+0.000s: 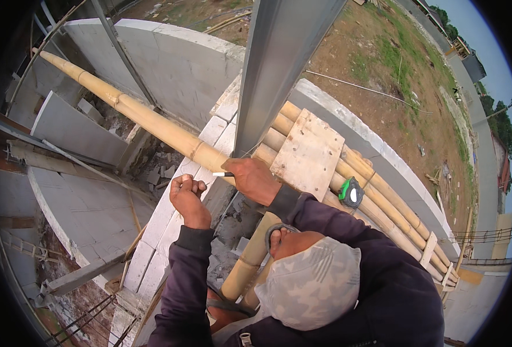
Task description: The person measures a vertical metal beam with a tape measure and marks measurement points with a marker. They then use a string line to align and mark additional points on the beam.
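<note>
A long bamboo pole point(152, 127) lies slantwise across the white block wall point(172, 225), its near end beside the grey metal post point(270, 63). My right hand point(253, 178) is closed on a short white-and-black pen-like stick point(223, 174) next to the pole's near end. Just left of it, my left hand point(189, 194) is raised over the wall with fingers pinched, apparently on a thin wire point(204, 166). A thin tie circles the pole near my hands. Both my arms wear dark sleeves.
Bundled bamboo poles point(377, 194) stretch to the right, bearing a nailed board point(311, 151) and a green-and-black tape measure point(350, 192). Below are shorter bamboo pieces point(250, 257) and a sandalled foot point(276, 240). Rubble point(163, 172) lies between the left walls.
</note>
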The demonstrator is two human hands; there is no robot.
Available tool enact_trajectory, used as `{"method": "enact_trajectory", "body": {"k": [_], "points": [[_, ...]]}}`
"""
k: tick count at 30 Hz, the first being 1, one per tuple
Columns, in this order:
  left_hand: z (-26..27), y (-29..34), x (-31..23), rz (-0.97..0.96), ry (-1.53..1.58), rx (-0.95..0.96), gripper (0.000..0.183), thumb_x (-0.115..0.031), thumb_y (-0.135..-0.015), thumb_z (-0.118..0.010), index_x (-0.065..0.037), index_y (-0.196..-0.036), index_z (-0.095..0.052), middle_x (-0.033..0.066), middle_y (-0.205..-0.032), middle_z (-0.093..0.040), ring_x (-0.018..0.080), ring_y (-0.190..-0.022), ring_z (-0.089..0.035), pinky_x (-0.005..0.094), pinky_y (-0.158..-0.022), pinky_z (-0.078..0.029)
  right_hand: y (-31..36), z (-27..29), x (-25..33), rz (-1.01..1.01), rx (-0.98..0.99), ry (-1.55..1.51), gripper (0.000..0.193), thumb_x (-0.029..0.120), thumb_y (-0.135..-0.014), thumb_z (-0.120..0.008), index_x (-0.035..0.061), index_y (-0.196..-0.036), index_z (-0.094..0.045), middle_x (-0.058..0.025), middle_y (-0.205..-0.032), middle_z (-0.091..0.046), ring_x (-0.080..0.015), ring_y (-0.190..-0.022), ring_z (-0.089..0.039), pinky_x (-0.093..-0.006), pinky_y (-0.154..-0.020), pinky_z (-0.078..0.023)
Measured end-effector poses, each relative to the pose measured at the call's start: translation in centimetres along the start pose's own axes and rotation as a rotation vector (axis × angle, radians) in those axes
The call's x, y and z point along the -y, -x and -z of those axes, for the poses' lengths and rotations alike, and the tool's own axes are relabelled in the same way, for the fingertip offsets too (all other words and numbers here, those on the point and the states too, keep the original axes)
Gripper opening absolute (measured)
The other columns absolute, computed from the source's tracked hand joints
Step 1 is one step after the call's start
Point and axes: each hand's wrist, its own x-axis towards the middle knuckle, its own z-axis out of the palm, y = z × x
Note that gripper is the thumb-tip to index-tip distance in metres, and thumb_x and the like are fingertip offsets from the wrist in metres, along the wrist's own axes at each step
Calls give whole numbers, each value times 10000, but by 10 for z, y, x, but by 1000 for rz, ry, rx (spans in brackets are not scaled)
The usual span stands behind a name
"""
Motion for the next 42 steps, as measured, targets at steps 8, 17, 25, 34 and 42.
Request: {"method": "enact_trajectory", "body": {"k": [8,17,25,34,42], "points": [[-35,-141,-6,131,-54,11,81,-106,-981,-519,-93,-901,-511,-13,-658,-448,140,-543,-477,272,-476,-340,12,127,-47,-522,-375,-290,230,-59,-833,-505,-27,-940,-706,-180,-780,-672,-233,-630,-626,-343,-620,-488],[-221,-237,37,280,-793,441,75,-77,-947,-503,-83,-981,-569,-40,-650,-449,91,-529,-431,259,-450,-300,-178,76,-171,-52,-254,-233,364,93,-885,-623,54,-1247,-624,-200,-1303,-573,-378,-1190,-561,-433,-1018,-441],[-273,-188,55,400,-886,871,91,-2,-907,-539,-45,-970,-589,-12,-786,-532,62,-557,-421,221,-475,-330,-171,94,-220,-344,10,-373,217,220,-867,-675,7,-889,-709,-178,-780,-703,-373,-801,-683,-439,-726,-526],[-238,-183,12,-7,-984,935,400,-245,-955,-610,39,-1236,-592,140,-1191,-648,206,-919,-667,350,-804,-541,-59,148,-170,-366,205,231,228,191,-862,-632,-31,-844,-684,-252,-783,-659,-443,-774,-641,-509,-701,-503],[-117,-60,-19,-288,-1167,776,332,-265,-920,-599,41,-864,-714,134,-700,-686,227,-709,-673,371,-679,-501,4,95,-72,-805,270,-743,170,131,-917,-592,-27,-929,-655,-163,-779,-688,-172,-548,-596,-319,-461,-440]]}}
